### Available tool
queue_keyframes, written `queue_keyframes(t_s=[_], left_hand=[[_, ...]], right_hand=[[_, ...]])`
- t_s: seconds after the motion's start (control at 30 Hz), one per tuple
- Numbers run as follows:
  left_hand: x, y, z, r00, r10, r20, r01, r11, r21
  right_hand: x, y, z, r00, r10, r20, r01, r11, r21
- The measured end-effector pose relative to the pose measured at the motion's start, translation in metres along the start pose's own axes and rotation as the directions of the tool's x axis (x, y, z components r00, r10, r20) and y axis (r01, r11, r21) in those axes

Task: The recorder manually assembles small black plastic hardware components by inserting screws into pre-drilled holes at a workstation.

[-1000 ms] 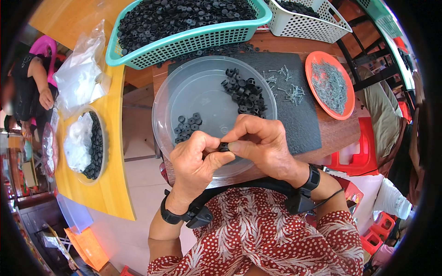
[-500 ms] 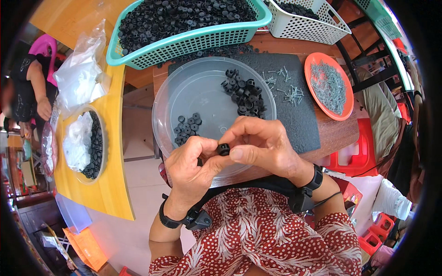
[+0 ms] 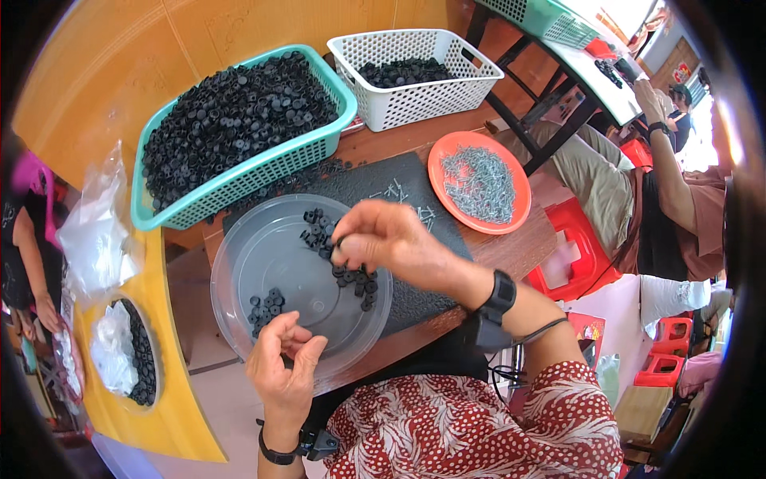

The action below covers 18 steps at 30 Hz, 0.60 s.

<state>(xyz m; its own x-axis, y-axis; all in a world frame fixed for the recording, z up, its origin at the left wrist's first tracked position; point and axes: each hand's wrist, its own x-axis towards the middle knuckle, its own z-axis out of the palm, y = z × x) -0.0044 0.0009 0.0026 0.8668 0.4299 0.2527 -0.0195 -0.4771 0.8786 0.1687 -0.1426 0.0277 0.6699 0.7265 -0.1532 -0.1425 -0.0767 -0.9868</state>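
A round clear plastic tub (image 3: pixel 257 214) sits in front of me, holding two groups of small black plastic parts. Over its right-hand pile of black parts (image 3: pixel 355 281) is my right hand (image 3: pixel 395 246), thumb and forefinger pinched together. A dark bit of one black plastic part (image 3: pixel 338 241) shows at those fingertips, partly hidden by them. My left hand (image 3: pixel 281 375) is at the tub's near left rim, its thumb and fingers apart with nothing visible between them. Just beyond it lies the smaller group of black parts (image 3: pixel 266 307) in the tub.
A dark mat (image 3: pixel 431 271) lies under the tub, with loose screws (image 3: pixel 392 190) on it. An orange plate (image 3: pixel 516 209) of screws stands to the right. Behind are a teal basket (image 3: pixel 239 191) and a white basket (image 3: pixel 423 112) of black parts. Another person (image 3: pixel 678 207) sits at right.
My hands have separated from their shared hold on a black part. The right has gone over the right-hand pile; the left has opened near the rim. The whole view has shifted.
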Motion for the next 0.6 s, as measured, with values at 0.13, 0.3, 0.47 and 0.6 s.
queue_keyframes(t_s=[0.13,0.3,0.47,0.6], left_hand=[[-0.004,-0.003,0.0,0.997,-0.069,0.028,0.07,0.996,-0.048],[-0.006,-0.003,-0.001,0.99,-0.133,-0.036,0.13,0.988,-0.079],[-0.001,-0.004,0.004,0.991,-0.129,0.026,0.131,0.986,-0.106],[0.004,-0.002,0.006,0.987,-0.153,0.047,0.155,0.987,-0.034]], right_hand=[[0.026,-0.006,-0.046,0.929,-0.277,-0.245,0.219,0.946,-0.24],[0.093,-0.011,-0.135,0.604,-0.727,-0.326,0.337,0.604,-0.722],[0.138,-0.045,-0.222,0.611,-0.727,-0.313,-0.01,0.388,-0.922],[0.14,-0.059,-0.186,0.747,-0.577,-0.331,-0.048,0.449,-0.892]])
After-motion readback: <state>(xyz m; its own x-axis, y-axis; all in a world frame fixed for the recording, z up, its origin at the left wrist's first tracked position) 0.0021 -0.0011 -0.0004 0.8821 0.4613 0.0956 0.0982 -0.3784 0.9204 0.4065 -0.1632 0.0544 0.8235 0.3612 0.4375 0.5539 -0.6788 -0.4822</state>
